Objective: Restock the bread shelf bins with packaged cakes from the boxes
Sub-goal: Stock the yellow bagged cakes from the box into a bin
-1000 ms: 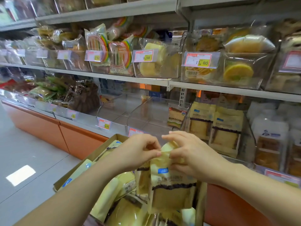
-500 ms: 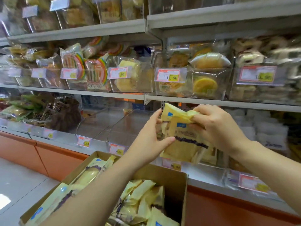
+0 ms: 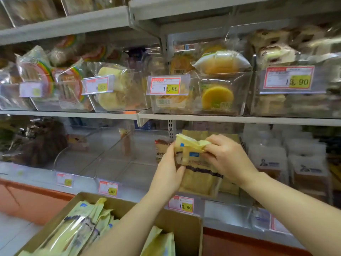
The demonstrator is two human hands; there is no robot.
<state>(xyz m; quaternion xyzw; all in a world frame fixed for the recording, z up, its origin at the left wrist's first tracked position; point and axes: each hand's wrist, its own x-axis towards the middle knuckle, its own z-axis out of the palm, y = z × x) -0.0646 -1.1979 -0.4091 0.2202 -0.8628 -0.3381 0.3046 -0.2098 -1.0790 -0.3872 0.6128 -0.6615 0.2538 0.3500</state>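
Observation:
A yellow packaged cake (image 3: 198, 167) with a dark band is upright in the clear shelf bin (image 3: 212, 199) marked 10.80, among like packs. My right hand (image 3: 228, 159) pinches its crumpled top from the right. My left hand (image 3: 169, 170) grips its left edge, thumb towards the front. Below, an open cardboard box (image 3: 184, 226) holds several more yellow packaged cakes (image 3: 79, 230).
Two clear bins (image 3: 103, 159) left of the hands are nearly bare. White packs (image 3: 287, 163) fill the bin to the right. The upper shelf (image 3: 221, 118) carries bins of round cakes with price tags. An orange base panel (image 3: 33, 198) runs below.
Both hands lifted the pack out of the box and carried it forward and right into the 10.80 bin. The camera came closer to the shelf.

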